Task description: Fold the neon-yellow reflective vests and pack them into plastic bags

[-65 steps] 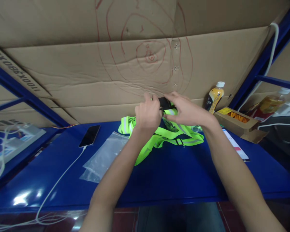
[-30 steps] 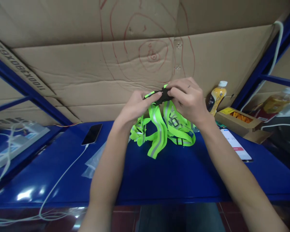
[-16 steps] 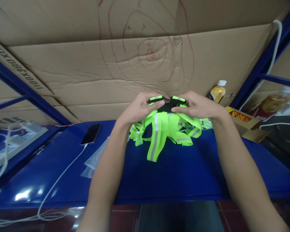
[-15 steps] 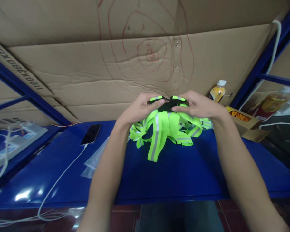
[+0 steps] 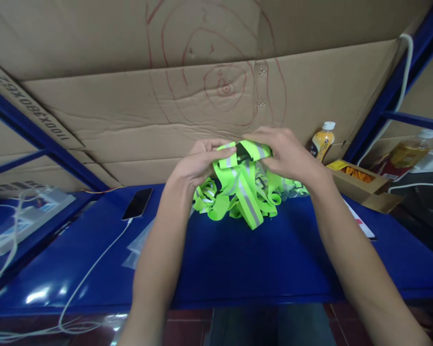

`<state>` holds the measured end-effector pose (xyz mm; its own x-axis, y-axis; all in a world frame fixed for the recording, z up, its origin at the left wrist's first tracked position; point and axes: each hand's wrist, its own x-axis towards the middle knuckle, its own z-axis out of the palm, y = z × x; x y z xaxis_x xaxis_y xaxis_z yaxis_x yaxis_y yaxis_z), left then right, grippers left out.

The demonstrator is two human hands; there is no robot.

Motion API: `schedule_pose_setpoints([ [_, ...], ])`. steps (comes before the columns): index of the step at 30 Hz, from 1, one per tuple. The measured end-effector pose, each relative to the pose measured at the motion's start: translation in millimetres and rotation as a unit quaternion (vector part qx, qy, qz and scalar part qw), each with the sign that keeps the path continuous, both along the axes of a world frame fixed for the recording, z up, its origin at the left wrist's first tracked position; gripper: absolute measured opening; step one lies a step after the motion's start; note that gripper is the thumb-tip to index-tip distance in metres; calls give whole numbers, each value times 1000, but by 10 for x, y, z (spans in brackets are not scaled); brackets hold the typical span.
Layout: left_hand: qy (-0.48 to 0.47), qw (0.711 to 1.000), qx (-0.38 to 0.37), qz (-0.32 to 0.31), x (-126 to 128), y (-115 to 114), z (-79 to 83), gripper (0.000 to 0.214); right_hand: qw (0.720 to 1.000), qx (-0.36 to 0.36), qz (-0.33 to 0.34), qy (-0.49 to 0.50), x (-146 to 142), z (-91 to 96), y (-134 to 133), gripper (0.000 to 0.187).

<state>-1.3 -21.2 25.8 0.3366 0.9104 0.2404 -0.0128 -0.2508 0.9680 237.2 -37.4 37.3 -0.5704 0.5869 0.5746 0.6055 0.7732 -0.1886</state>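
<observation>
Bright yellow-green straps with grey reflective stripes, a reflective harness (image 5: pixel 248 199), hang and lie in a tangle over the blue tabletop (image 5: pixel 260 269). My left hand (image 5: pixel 206 161) is closed on a strap at the upper left of the tangle, its thumb lying along the top. My right hand (image 5: pixel 279 149) grips a band at the upper right, fingers curled over it. Between the two hands a dark black piece (image 5: pixel 242 153) shows, partly covered by the bands. The lower straps sit in loops beneath both hands.
A phone (image 5: pixel 137 203) with a white cable lies at left, near a clear plastic bag (image 5: pixel 139 245) and a power strip (image 5: pixel 32 223). At right stand an orange-labelled bottle (image 5: pixel 323 142) and an open carton (image 5: pixel 361 185). Cardboard (image 5: pixel 130 101) forms the back wall.
The black piece, broadly exposed before, is now mostly covered by green bands. My right hand has turned over the top and moved slightly left. The hanging straps have shifted and bunched up.
</observation>
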Motion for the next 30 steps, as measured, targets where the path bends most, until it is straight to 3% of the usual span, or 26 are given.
schedule_pose_setpoints([
  [3,26,998,57,0,-51,-7,-21,52,995,-68,68,15,29,-10,22,54],
  [6,75,986,147,-8,-54,-16,-46,53,976,-168,131,39,112,-12,77,42],
  [10,127,962,241,-4,31,-15,-50,46,955,-263,137,1,179,-29,140,47],
  [13,152,951,270,15,79,1,-57,44,973,-208,103,9,172,-42,155,48],
  [15,173,953,247,4,77,20,-82,44,987,-140,72,11,159,-48,160,46],
  [18,178,970,158,-49,51,57,-136,53,998,-63,28,5,139,-69,171,35],
  [21,89,992,47,-80,44,80,-153,61,1000,-20,7,21,88,-113,182,18],
  [25,-33,997,-34,-53,56,86,-107,58,999,35,-5,33,-42,-180,184,34],
  [30,-4,1000,-12,0,-28,152,-126,53,999,17,39,-11,-70,-174,164,50],
])
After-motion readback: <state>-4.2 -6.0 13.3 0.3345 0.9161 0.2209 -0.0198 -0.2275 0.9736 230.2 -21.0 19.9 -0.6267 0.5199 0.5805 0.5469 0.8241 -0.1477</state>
